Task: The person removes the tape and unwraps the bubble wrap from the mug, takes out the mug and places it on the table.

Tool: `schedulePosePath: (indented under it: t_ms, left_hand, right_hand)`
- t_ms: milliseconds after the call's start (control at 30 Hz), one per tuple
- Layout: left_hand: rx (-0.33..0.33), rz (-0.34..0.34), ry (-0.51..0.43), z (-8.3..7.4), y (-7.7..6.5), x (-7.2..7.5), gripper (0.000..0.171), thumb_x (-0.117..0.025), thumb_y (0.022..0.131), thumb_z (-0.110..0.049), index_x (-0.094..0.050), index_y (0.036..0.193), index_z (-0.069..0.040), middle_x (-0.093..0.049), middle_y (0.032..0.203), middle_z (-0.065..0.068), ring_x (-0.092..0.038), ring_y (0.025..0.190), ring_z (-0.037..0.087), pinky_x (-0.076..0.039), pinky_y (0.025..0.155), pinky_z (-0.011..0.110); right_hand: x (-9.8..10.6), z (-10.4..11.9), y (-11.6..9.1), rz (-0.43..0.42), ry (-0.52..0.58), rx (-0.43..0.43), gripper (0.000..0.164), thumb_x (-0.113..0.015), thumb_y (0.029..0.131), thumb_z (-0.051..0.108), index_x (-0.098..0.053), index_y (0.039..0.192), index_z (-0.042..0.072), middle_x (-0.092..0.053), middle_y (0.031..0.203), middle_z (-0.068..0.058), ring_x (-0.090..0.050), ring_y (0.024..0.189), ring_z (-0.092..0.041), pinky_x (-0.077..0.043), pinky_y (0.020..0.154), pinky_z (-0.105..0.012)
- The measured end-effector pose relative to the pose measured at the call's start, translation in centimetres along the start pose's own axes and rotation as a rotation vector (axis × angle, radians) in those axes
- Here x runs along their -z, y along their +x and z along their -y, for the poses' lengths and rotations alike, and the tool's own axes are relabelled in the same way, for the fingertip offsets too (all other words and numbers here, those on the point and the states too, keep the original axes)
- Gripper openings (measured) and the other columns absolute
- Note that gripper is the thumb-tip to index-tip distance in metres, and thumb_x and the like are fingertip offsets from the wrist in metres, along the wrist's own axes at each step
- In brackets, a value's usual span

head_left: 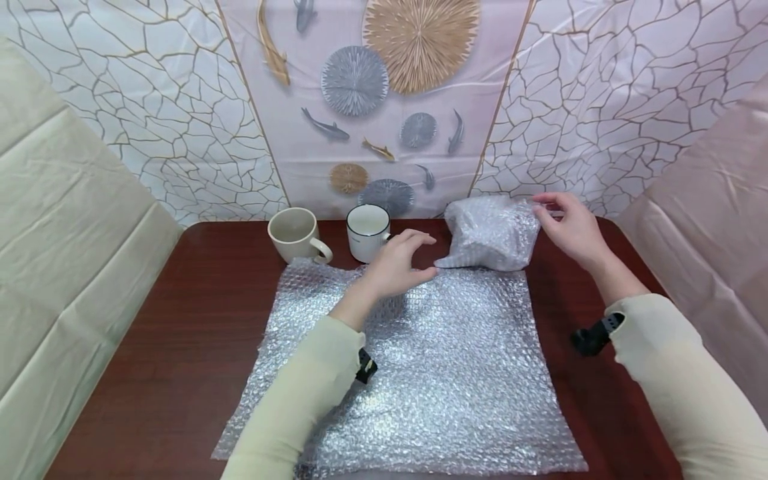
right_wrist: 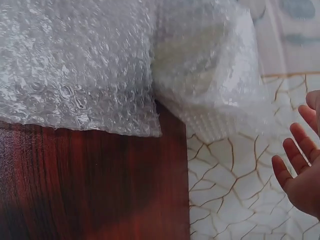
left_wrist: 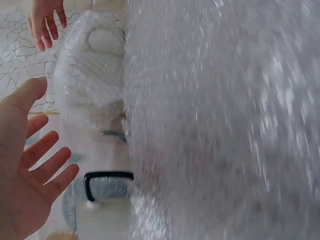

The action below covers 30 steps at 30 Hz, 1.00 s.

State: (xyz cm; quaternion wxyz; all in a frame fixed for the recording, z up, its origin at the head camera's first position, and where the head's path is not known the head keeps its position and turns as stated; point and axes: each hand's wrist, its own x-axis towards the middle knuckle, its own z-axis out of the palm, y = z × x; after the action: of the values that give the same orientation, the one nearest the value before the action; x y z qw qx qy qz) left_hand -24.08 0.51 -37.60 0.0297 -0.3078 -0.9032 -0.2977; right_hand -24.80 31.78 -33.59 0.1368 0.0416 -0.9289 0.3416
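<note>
At the back right of the table, a bundle of bubble wrap [head_left: 493,233] encloses an item; a handle-like loop and pale shape show faintly through it in the left wrist view. My right hand [head_left: 570,223] is beside the bundle's right side, fingers loosely bent, with a gap between them and the wrap [right_wrist: 215,75] in the right wrist view. My left hand [head_left: 399,263] hovers above the bubble wrap sheet [head_left: 444,373], thumb and fingers apart, holding nothing. Just behind it stands a white mug with a dark rim [head_left: 368,233], its black handle [left_wrist: 107,175] clear in the left wrist view.
A beige mug [head_left: 295,235] stands left of the white one, its handle over the sheet's back edge. The sheet lies flat across the middle of the dark red wooden table [head_left: 150,373]. Patterned cloth [head_left: 198,100] hangs behind, with plain pale cloth [head_left: 66,253] at the sides.
</note>
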Motion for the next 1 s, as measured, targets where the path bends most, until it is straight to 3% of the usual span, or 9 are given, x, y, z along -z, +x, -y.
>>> schedulePosePath:
  t_ms: [200, 333, 467, 567, 800, 1000]
  left_hand:
    - [0.071, -0.027, -0.071, -0.6, 1.1, -1.5, 0.061, -0.062, 0.083, -0.045, -0.043, 0.136, -0.022, -0.04, 0.14, -0.004, -0.039, 0.128, 0.014, -0.039, 0.101, 0.036]
    - [0.109, -0.048, -0.126, -1.0, 1.8, -2.4, 0.063, -0.06, 0.085, -0.045, -0.04, 0.139, -0.02, -0.037, 0.143, -0.001, -0.037, 0.13, 0.016, -0.038, 0.102, 0.038]
    - [0.147, -0.058, -0.2, -1.0, 2.3, -3.4, 0.059, -0.056, 0.088, -0.042, -0.039, 0.14, -0.018, -0.038, 0.143, 0.001, -0.038, 0.13, 0.018, -0.038, 0.102, 0.038]
    - [0.173, -0.083, -0.264, -0.8, 2.8, -4.3, 0.055, -0.053, 0.091, -0.039, -0.04, 0.139, -0.018, -0.041, 0.141, 0.001, -0.04, 0.129, 0.017, -0.038, 0.102, 0.037]
    - [0.269, -0.15, -0.406, -0.7, 3.5, -6.2, 0.051, -0.052, 0.092, -0.037, -0.041, 0.139, -0.02, -0.044, 0.14, 0.003, -0.047, 0.123, 0.02, -0.043, 0.097, 0.035]
    - [0.325, -0.15, -0.467, -1.2, 4.0, -7.1, 0.052, -0.051, 0.092, -0.039, -0.04, 0.14, -0.02, -0.046, 0.139, 0.004, -0.049, 0.121, 0.02, -0.046, 0.094, 0.032]
  right_hand:
    - [-0.1, -1.4, 0.4, 0.025, 0.047, -0.096, 0.052, -0.042, 0.096, 0.035, -0.04, 0.135, 0.001, -0.04, 0.134, -0.025, -0.041, 0.119, -0.043, -0.036, 0.095, -0.053]
    - [-0.4, -2.0, 0.6, 0.069, 0.143, -0.167, 0.062, -0.038, 0.096, 0.04, -0.026, 0.143, 0.001, -0.032, 0.142, -0.027, -0.036, 0.125, -0.043, -0.037, 0.096, -0.051]
    - [-0.9, -2.4, 0.7, 0.119, 0.245, -0.231, 0.069, -0.034, 0.096, 0.043, -0.013, 0.146, 0.001, -0.022, 0.145, -0.028, -0.032, 0.127, -0.041, -0.048, 0.086, -0.025]
    - [-1.4, -2.7, 0.7, 0.136, 0.279, -0.263, 0.071, -0.033, 0.096, 0.044, -0.009, 0.146, 0.0, -0.02, 0.145, -0.029, -0.032, 0.127, -0.039, -0.046, 0.071, -0.009]
    - [-2.6, -3.0, 0.7, 0.191, 0.341, -0.303, 0.075, -0.029, 0.095, 0.048, -0.001, 0.147, 0.0, -0.015, 0.147, -0.029, -0.034, 0.124, -0.038, -0.05, 0.073, -0.016]
    - [-3.3, -3.2, 0.5, 0.231, 0.378, -0.319, 0.072, -0.025, 0.095, 0.052, -0.013, 0.146, 0.003, -0.026, 0.141, -0.025, -0.045, 0.104, -0.015, -0.047, 0.07, -0.015]
